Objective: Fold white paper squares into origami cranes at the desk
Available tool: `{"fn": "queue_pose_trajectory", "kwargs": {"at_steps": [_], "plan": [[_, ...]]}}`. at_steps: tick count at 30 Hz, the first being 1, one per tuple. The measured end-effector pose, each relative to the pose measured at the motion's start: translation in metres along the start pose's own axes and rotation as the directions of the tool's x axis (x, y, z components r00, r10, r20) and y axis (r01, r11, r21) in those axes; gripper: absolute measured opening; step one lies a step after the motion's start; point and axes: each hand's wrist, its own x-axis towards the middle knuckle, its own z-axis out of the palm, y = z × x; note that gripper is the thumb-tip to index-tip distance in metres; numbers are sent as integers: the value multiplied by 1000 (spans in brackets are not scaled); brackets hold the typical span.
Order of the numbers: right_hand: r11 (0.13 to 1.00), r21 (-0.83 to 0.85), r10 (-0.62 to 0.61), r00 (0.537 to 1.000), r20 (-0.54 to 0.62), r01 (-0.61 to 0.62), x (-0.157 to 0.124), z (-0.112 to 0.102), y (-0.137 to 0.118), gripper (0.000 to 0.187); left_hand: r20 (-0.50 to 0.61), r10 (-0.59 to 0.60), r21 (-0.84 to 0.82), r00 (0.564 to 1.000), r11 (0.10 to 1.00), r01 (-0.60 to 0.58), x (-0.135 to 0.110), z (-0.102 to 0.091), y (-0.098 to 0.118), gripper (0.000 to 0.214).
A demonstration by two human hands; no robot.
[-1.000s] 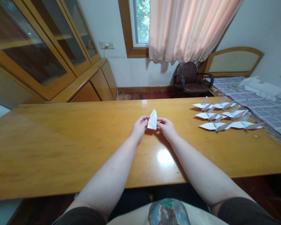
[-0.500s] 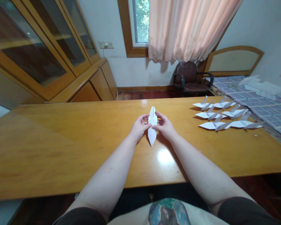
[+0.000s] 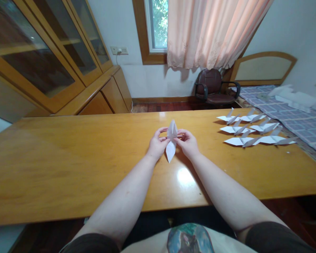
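A partly folded white origami paper point(image 3: 170, 151) is held above the wooden table point(image 3: 94, 158), one pointed flap toward me and a raised flap pointing away. My left hand point(image 3: 158, 143) pinches its left edge between thumb and fingers. On the opposite edge my right hand point(image 3: 187, 142) has the same kind of pinch. Both thumbs lie near the paper's middle; some fingertips are hidden behind it. Several finished white paper cranes point(image 3: 237, 141) stand in rows on the table to the right.
Behind the table is a brown office chair point(image 3: 210, 88), below a pink curtain point(image 3: 205, 31). A glass-doored cabinet point(image 3: 68, 70) stands at the left. At the right lies a bed point(image 3: 300, 116) with a checked cover. Small white scraps lie near the table's right side.
The far part of the paper has tilted up, and its central slit is no longer seen as before. My right fingers have shifted slightly toward me along the edge.
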Motion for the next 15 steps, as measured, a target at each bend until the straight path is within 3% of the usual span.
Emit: {"fn": "queue_pose_trajectory", "kwargs": {"at_steps": [6,10,15], "plan": [[1000,-11,22,1000,2,-22,-1,-1,0,52,-22,52,79,998,996,-50,0,-2,-3,33],[999,31,26,999,-44,-25,-3,-1,-1,32,41,147,162,988,975,-152,3,-3,-9,19],[999,17,-39,999,23,39,-1,-5,3,30,82,188,164,979,966,-199,5,-4,-13,14]]}}
